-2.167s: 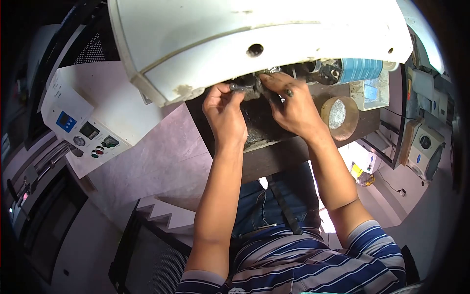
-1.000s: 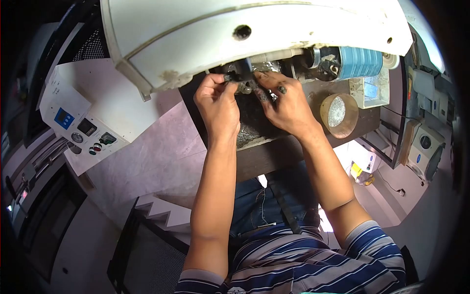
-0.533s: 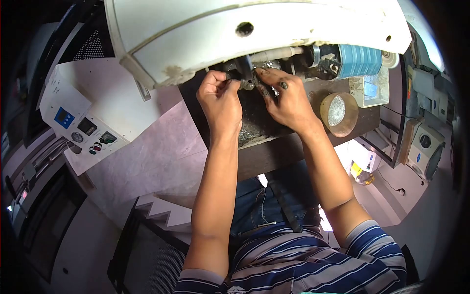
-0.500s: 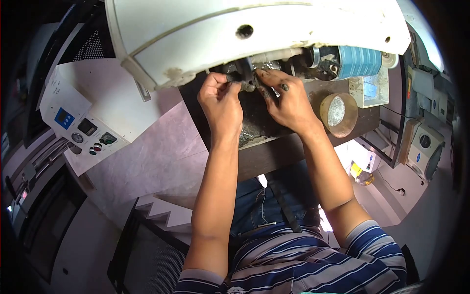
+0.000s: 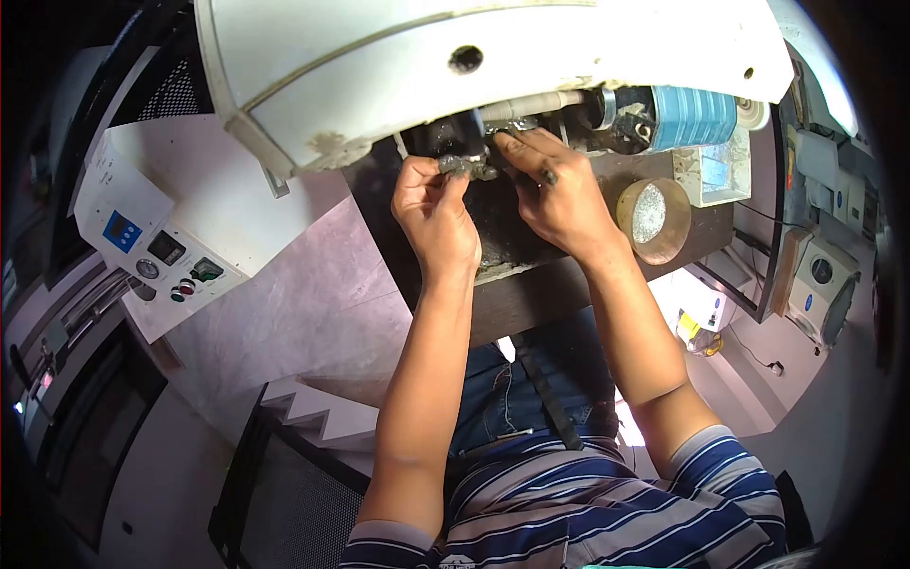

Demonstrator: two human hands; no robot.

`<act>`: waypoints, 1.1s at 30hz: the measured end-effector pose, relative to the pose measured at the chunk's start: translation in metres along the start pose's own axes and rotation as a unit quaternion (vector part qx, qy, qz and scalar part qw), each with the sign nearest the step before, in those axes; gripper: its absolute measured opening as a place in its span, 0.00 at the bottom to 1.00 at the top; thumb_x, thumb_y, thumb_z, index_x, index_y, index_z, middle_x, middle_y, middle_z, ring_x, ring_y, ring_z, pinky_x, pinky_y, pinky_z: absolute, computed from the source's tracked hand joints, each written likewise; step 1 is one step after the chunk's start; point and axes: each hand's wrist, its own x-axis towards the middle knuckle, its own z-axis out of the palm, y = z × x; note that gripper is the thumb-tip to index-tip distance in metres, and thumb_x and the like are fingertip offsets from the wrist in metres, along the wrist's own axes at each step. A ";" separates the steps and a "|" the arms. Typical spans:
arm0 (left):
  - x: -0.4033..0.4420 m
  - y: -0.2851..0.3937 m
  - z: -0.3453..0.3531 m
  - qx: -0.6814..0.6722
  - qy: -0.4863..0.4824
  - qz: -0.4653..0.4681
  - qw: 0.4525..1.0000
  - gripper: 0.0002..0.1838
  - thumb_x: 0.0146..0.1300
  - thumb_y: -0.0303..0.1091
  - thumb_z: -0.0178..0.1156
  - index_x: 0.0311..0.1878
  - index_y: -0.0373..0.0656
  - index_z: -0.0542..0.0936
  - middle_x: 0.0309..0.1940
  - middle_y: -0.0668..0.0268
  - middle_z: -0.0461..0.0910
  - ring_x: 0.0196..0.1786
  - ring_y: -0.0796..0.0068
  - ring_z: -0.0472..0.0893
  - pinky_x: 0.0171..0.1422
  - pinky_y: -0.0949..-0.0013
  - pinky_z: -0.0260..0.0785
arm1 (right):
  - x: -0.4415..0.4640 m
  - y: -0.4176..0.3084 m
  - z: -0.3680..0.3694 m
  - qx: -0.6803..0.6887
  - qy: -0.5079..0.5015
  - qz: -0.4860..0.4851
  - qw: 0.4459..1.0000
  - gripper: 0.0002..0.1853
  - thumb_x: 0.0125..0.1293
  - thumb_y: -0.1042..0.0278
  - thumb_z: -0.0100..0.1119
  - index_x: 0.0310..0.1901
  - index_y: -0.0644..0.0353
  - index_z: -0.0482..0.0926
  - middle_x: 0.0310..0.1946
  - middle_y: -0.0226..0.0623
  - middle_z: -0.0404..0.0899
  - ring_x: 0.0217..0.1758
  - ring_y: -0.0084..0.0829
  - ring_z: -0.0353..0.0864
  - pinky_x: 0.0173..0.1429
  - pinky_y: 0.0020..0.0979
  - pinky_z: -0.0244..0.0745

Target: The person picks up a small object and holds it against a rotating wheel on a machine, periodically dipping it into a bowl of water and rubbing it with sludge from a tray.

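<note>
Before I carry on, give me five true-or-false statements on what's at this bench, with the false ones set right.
1. The left hand pinches a grimy grey lump. True.
2. Both hands are gloved. False: both are bare.
3. The white cover above the hands has a dark round hole. True.
4. Nothing blue shows along the cover's lower edge. False: a blue ribbed housing is there.
5. A tan bowl sits on the bench, to the right of the right hand. True.
</note>
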 end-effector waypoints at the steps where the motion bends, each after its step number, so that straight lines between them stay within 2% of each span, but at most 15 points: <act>1: 0.001 0.002 0.003 0.000 -0.001 0.000 1.000 0.09 0.57 0.12 0.56 0.32 0.39 0.71 0.32 0.63 0.79 0.36 0.75 0.79 0.48 0.71 0.73 | 0.001 -0.001 0.000 0.002 -0.009 0.018 1.000 0.18 0.50 0.88 0.60 0.46 0.69 0.79 0.36 0.47 0.81 0.37 0.46 0.80 0.42 0.36 0.76; 3: 0.002 0.007 0.008 0.004 0.017 -0.021 1.000 0.08 0.58 0.13 0.56 0.33 0.39 0.72 0.31 0.63 0.79 0.36 0.75 0.80 0.48 0.70 0.73 | 0.001 -0.002 -0.001 0.006 -0.019 0.039 0.999 0.18 0.50 0.88 0.60 0.45 0.69 0.79 0.35 0.47 0.81 0.36 0.45 0.80 0.41 0.36 0.76; 5: -0.002 0.007 0.004 0.000 0.011 -0.017 1.000 0.08 0.58 0.13 0.56 0.33 0.39 0.72 0.31 0.63 0.79 0.36 0.75 0.80 0.48 0.70 0.73 | 0.002 -0.004 -0.002 0.031 -0.003 0.025 0.999 0.15 0.51 0.86 0.57 0.43 0.69 0.79 0.31 0.46 0.78 0.37 0.48 0.78 0.43 0.41 0.74; 8: -0.003 0.006 0.001 0.004 -0.010 0.002 1.000 0.08 0.58 0.13 0.56 0.34 0.38 0.73 0.31 0.63 0.80 0.36 0.75 0.80 0.48 0.70 0.73 | -0.004 -0.005 -0.004 0.041 0.025 0.008 0.999 0.17 0.50 0.86 0.61 0.45 0.70 0.79 0.36 0.50 0.81 0.37 0.48 0.81 0.41 0.37 0.76; 11: 0.001 0.002 0.001 0.010 -0.005 -0.001 1.000 0.08 0.58 0.13 0.56 0.34 0.38 0.73 0.32 0.62 0.80 0.36 0.74 0.80 0.48 0.70 0.73 | 0.001 0.001 -0.001 0.014 -0.002 0.026 1.000 0.17 0.50 0.86 0.61 0.45 0.69 0.80 0.36 0.50 0.81 0.38 0.48 0.81 0.41 0.37 0.76; 14: 0.007 0.005 0.005 -0.003 0.010 -0.016 1.000 0.08 0.58 0.12 0.55 0.34 0.38 0.73 0.32 0.61 0.80 0.36 0.74 0.80 0.47 0.70 0.73 | 0.002 0.002 0.004 0.019 -0.002 0.016 1.000 0.17 0.49 0.86 0.56 0.44 0.69 0.78 0.32 0.47 0.79 0.38 0.49 0.78 0.44 0.41 0.74; 17: -0.003 0.010 0.006 -0.007 0.025 -0.025 0.999 0.09 0.57 0.12 0.55 0.33 0.39 0.74 0.32 0.61 0.80 0.36 0.74 0.80 0.46 0.70 0.72 | 0.000 -0.006 0.000 0.032 -0.006 0.019 0.999 0.18 0.48 0.86 0.54 0.45 0.69 0.79 0.32 0.47 0.78 0.39 0.49 0.78 0.45 0.41 0.75; 26: -0.002 0.018 0.010 -0.027 0.052 -0.059 0.997 0.09 0.57 0.13 0.54 0.33 0.40 0.75 0.33 0.62 0.81 0.36 0.75 0.80 0.46 0.70 0.70 | 0.006 -0.010 -0.004 0.001 -0.053 0.041 0.998 0.20 0.46 0.84 0.57 0.45 0.70 0.79 0.32 0.49 0.79 0.40 0.49 0.79 0.46 0.42 0.75; 29: -0.001 0.022 0.009 0.004 0.056 -0.040 0.998 0.08 0.57 0.13 0.55 0.32 0.39 0.75 0.32 0.63 0.81 0.34 0.76 0.80 0.43 0.73 0.71 | 0.002 -0.008 0.003 0.015 -0.038 0.053 0.998 0.19 0.47 0.83 0.58 0.46 0.70 0.79 0.33 0.49 0.79 0.39 0.50 0.79 0.45 0.41 0.76; 32: 0.015 0.020 0.008 0.072 0.052 -0.046 0.995 0.07 0.55 0.13 0.57 0.32 0.37 0.76 0.29 0.65 0.80 0.29 0.80 0.78 0.34 0.80 0.68 | 0.001 -0.001 0.011 0.038 -0.006 0.035 0.999 0.19 0.48 0.83 0.58 0.46 0.70 0.79 0.34 0.51 0.80 0.39 0.51 0.80 0.45 0.41 0.77; 33: 0.017 0.020 0.008 0.072 0.052 -0.045 0.995 0.07 0.55 0.13 0.57 0.32 0.37 0.76 0.29 0.65 0.80 0.29 0.80 0.78 0.34 0.80 0.68 | 0.000 0.000 0.012 0.038 -0.007 0.035 0.999 0.19 0.48 0.83 0.58 0.46 0.70 0.79 0.34 0.51 0.80 0.39 0.51 0.80 0.45 0.41 0.77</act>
